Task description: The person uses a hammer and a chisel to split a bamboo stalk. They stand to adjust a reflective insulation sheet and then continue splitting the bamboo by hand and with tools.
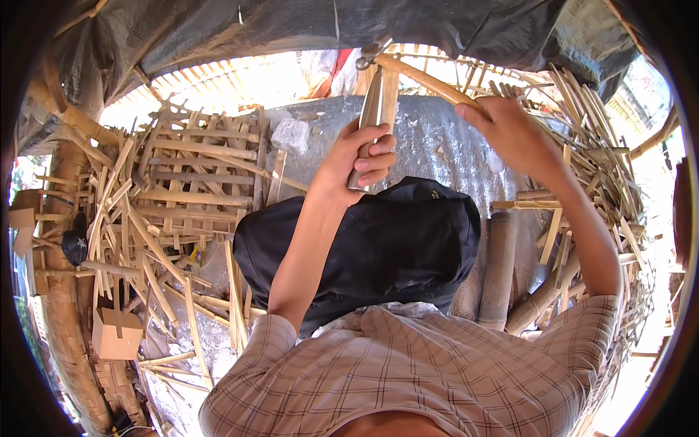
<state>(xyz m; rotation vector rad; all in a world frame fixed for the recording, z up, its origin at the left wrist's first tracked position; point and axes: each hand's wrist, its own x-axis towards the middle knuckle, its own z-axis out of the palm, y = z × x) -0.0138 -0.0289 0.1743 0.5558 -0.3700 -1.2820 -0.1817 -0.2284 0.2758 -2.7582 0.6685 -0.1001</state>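
Observation:
My left hand (358,159) is wrapped round a shiny, tapered metal tool (372,105), which stands nearly upright above my lap. A light wooden piece (389,87) shows just behind it. Closed on the end of a wooden handle, my right hand (507,127) holds a hammer (426,79) out to the left. The hammer's metal head is at the tool's upper end; whether the two touch, I cannot tell. Dark trousers (364,247) cover my bent legs below the hands.
A slatted bamboo frame (200,171) and loose strips lie at left, near a small cardboard box (116,333) and a dark cap (75,240). Bamboo strips (604,164) heap up at right, beside a thick bamboo pole (499,269). A dark tarp (291,25) hangs ahead.

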